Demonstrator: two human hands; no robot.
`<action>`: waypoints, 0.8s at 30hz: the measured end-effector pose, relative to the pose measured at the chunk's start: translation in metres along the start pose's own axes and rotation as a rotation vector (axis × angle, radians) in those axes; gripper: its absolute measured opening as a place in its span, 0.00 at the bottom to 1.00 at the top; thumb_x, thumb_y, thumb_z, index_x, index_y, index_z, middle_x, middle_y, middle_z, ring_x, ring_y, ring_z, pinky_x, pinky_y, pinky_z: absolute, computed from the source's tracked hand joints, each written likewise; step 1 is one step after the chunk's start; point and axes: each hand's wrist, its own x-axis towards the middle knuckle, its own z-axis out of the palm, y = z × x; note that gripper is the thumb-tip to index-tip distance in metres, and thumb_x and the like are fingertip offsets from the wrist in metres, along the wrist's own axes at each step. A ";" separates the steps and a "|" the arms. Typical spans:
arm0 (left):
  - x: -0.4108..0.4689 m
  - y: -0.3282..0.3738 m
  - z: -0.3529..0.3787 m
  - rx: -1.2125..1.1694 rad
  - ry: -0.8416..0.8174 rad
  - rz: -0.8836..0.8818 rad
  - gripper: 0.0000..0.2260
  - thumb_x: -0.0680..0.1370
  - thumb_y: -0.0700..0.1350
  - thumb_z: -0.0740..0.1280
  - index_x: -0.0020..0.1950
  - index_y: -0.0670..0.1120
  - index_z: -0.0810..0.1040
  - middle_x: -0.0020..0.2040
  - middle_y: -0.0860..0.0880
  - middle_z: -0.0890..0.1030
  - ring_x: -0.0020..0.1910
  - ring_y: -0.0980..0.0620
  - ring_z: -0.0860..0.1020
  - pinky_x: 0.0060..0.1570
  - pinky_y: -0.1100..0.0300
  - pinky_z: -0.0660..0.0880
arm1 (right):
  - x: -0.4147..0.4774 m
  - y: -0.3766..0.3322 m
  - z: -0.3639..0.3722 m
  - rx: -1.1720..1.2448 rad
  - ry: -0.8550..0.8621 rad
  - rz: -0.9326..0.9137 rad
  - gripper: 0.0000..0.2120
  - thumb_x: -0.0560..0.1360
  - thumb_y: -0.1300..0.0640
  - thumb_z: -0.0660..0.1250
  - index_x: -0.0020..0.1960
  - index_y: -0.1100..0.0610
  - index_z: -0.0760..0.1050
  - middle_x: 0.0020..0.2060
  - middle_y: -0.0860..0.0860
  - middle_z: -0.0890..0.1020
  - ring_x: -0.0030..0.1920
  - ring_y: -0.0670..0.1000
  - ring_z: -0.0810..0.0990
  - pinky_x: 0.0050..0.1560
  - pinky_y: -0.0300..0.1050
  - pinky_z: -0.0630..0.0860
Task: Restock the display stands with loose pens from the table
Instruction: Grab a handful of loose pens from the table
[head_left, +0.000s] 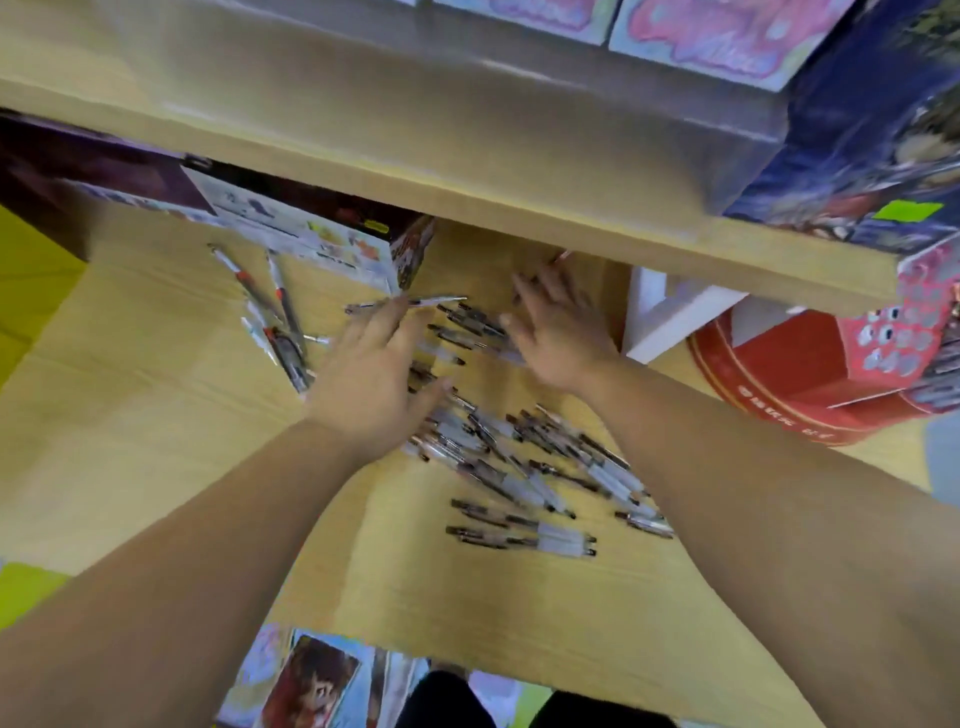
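Several loose pens (524, 457) with clear barrels and dark tips lie scattered across the wooden table (156, 415). A smaller group with red bands (275, 317) lies to the left. My left hand (374, 379) reaches over the far end of the pile with straight fingers, and its fingertips touch a single pen (415, 302). My right hand (556, 332) is spread flat over the pens beside it, with a reddish pen tip (562, 254) showing just past its fingertips. A red round display stand (779, 379) sits at the right edge. Motion blur hides finer finger detail.
A wooden shelf (467, 187) overhangs the back of the table. A printed box (322, 239) stands at the back left and a white stand piece (670, 317) next to the red stand. Dark blue packaging (872, 130) fills the upper right. Picture cards (311, 680) lie below the table's front edge.
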 end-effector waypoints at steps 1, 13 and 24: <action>0.010 -0.001 0.000 0.002 -0.014 0.043 0.31 0.80 0.61 0.62 0.78 0.45 0.64 0.77 0.42 0.66 0.76 0.39 0.63 0.74 0.43 0.64 | 0.008 -0.001 -0.001 -0.016 -0.003 0.012 0.29 0.85 0.40 0.47 0.84 0.49 0.50 0.84 0.52 0.44 0.83 0.58 0.41 0.81 0.59 0.48; 0.066 0.013 0.005 0.067 -0.276 -0.026 0.21 0.84 0.46 0.57 0.77 0.43 0.66 0.76 0.43 0.68 0.70 0.40 0.69 0.66 0.46 0.73 | -0.006 0.004 -0.014 -0.215 0.109 -0.004 0.15 0.77 0.71 0.61 0.58 0.60 0.81 0.53 0.59 0.80 0.57 0.61 0.77 0.52 0.50 0.77; 0.017 0.048 0.023 -0.035 -0.333 0.216 0.23 0.84 0.43 0.58 0.80 0.42 0.64 0.80 0.43 0.65 0.78 0.43 0.62 0.78 0.50 0.58 | -0.073 0.036 0.030 0.223 0.123 -0.182 0.14 0.80 0.62 0.63 0.61 0.58 0.83 0.50 0.57 0.82 0.51 0.61 0.79 0.55 0.54 0.74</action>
